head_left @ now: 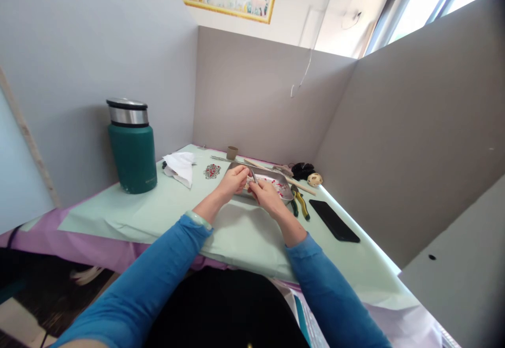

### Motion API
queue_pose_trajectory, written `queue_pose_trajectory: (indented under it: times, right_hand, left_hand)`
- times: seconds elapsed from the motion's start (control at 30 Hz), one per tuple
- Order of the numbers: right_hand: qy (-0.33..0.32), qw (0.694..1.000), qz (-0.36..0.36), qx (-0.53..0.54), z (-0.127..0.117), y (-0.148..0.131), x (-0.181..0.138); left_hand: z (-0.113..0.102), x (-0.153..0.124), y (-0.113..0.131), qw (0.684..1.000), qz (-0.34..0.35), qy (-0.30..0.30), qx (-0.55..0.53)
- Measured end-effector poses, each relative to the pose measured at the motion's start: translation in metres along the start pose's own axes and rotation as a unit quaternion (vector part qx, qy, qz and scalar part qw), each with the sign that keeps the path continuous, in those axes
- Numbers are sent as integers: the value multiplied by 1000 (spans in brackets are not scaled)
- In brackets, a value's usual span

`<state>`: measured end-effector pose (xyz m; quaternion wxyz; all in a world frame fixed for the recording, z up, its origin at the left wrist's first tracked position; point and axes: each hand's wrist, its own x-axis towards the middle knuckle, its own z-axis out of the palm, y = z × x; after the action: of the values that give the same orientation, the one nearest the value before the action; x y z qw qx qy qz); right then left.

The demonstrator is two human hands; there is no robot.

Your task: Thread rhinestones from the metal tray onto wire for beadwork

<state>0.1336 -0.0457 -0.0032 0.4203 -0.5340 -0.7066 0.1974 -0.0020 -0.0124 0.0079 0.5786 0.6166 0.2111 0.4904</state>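
My left hand [234, 180] pinches a small pale piece [247, 185] over the near edge of the tray [284, 186]. My right hand [269, 196] is closed on a thin tool [253, 176], tweezers I think, with its tip at the piece. I judge this is fine placing work, which calls for a still left hand and a light tip.

Counted: one phone [333, 220], one pliers [300, 204], one tray, its red bits too small to count, one tissue [180, 167], one beaded patch [212, 171], one ball [314, 179], one cup [232, 152], one flask [132, 148].

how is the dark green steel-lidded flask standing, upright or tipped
Upright: the dark green flask stands on its base, silver lid on top.
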Motion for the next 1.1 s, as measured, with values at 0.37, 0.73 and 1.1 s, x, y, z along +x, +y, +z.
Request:
queue_pose_trajectory:
  times: [0.37, 0.73, 1.1]
  right_hand:
    - [45, 992, -28, -112, 3, -1, -1]
    - [55, 987, 0, -152, 10, 1, 0]
    - [63, 985, 12, -159, 15, 3, -2]
  left_hand:
    - [-1, 4, -6, 967, 77, 78, 230]
    - [-2, 3, -9, 860, 144, 137, 471]
    - [-1, -2, -12, 726, 110, 147, 663]
